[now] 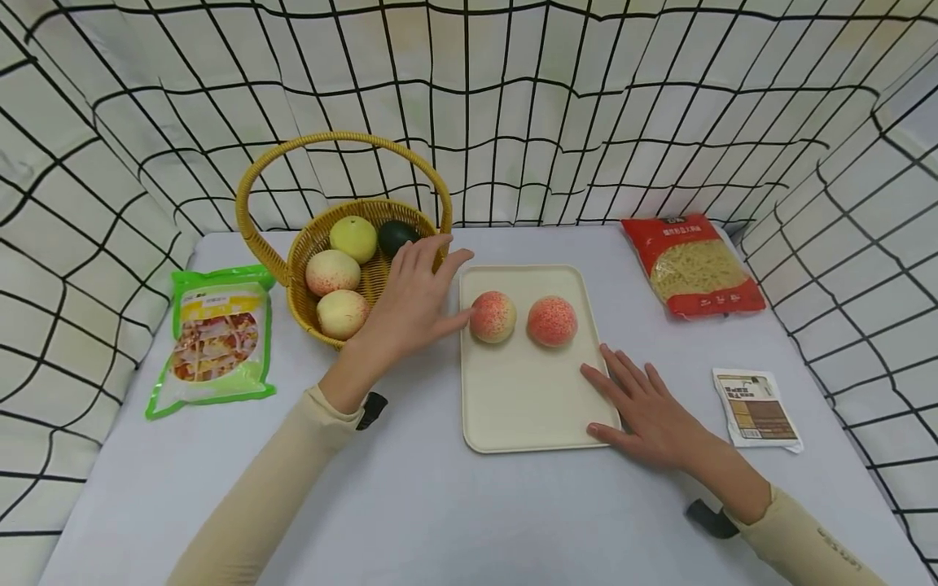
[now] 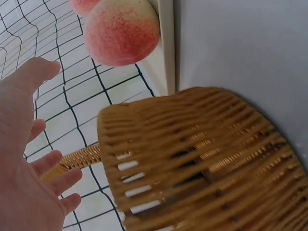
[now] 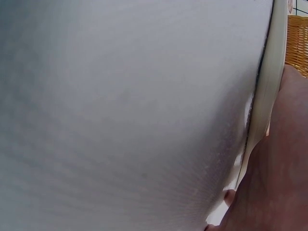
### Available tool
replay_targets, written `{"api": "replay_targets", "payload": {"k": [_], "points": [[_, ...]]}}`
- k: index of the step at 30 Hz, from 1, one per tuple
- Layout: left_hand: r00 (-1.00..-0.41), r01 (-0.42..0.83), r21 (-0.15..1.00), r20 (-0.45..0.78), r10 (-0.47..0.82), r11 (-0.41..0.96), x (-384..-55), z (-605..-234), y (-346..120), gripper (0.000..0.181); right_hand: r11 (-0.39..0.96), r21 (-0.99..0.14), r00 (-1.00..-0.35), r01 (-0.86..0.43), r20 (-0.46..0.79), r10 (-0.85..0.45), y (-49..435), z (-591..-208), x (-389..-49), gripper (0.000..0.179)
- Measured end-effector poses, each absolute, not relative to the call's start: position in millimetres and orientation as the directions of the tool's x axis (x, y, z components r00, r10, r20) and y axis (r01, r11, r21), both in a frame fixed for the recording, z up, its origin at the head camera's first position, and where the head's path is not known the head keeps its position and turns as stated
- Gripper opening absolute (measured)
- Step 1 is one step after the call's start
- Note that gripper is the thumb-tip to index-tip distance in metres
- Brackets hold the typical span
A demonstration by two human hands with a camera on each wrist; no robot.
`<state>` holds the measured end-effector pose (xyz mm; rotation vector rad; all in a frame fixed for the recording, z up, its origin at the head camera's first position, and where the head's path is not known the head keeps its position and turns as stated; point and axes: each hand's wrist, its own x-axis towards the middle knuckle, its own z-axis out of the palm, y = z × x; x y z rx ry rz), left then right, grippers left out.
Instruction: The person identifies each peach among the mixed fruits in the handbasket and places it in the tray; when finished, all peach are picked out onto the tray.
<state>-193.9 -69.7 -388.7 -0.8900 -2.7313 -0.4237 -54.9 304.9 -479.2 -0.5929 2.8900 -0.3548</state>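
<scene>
My left hand point(image 1: 414, 305), fingers spread, is over the right side of the yellow wicker basket point(image 1: 302, 313) and holds nothing. In the left wrist view its palm is beside the basket's woven wall point(image 2: 202, 159). Inside the basket are two pale peaches point(image 1: 333, 273), a yellow-green round fruit point(image 1: 353, 238) and a dark green fruit point(image 1: 396, 237), partly behind my fingers. Two pink-speckled peaches point(image 1: 553, 321) sit on the cream tray point(image 1: 538, 407); my left thumb overlaps the left one point(image 1: 493, 317). My right hand point(image 1: 648, 415) rests with extended fingers at the tray's right edge.
A green-edged food packet point(image 1: 216, 338) lies left of the basket. On the right are a red pasta bag point(image 1: 696, 267) and a small white-and-brown packet point(image 1: 758, 408). Black netting over white cloth point(image 1: 513, 122) encloses the table's back and sides.
</scene>
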Motion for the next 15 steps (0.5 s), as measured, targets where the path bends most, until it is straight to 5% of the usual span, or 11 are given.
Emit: {"api": "replay_targets", "payload": {"k": [15], "points": [[-0.847,0.509,0.27,0.327,0.419,0.817,-192.9,-388.0,-123.3,0.074,0.892,-0.267,-0.906,-0.363,-0.12,-0.405,304.7,-479.0,-55.4,0.087]]}}
